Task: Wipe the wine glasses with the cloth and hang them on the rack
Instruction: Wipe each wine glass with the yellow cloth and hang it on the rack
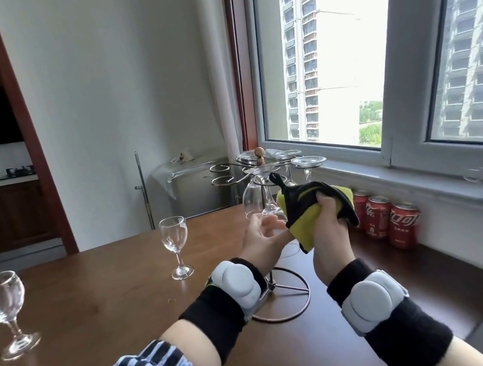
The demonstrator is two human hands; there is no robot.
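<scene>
From the head view, the job looks a good way through but not finished: several wine glasses already hang upside down from the rack (260, 167) at the far side of the table (109, 290), their feet showing above its arms near the window, while two empty rings on the rack's left side wait to be filled. Two more glasses stand upright and untouched on the table, a slim one (176, 246) near the middle and a rounder one (0, 309) at the left edge, both well apart from the hands. The glass being wiped (269, 230) sits between the two hands in front of the rack: the left hand (261, 239) curls its fingers round the clear bowl, so that grip is grasping the glass, though its stem and foot are hard to make out. The right hand (327, 220) is clenched round the yellow and black cloth (303, 205), which presses against the glass just beside the left fingers. Judging by this, wiping is the step in hand, with hanging this glass and doing the two on the table left. Red cans (403, 224) stand along the sill side.
</scene>
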